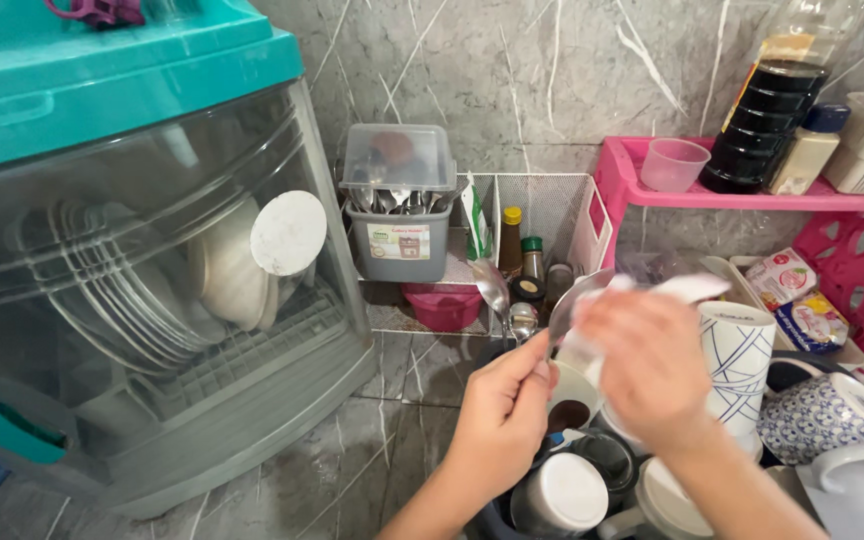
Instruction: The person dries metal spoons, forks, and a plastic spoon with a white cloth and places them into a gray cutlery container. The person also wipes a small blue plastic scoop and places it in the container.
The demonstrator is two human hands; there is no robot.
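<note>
Head view: left hand [500, 418] grips spoons [497, 292].

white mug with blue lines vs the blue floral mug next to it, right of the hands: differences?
Pattern: the lined mug has sparse dark-blue crossing lines on white; the floral mug is densely covered in small blue print.
Shape: the lined mug looks tall and straight; the floral mug looks squat and rounded.
Pose: the lined mug stands vertical; the floral mug lies tilted on its side.
Shared: both are blue-and-white, packed among other dishes by the right hand.
</note>
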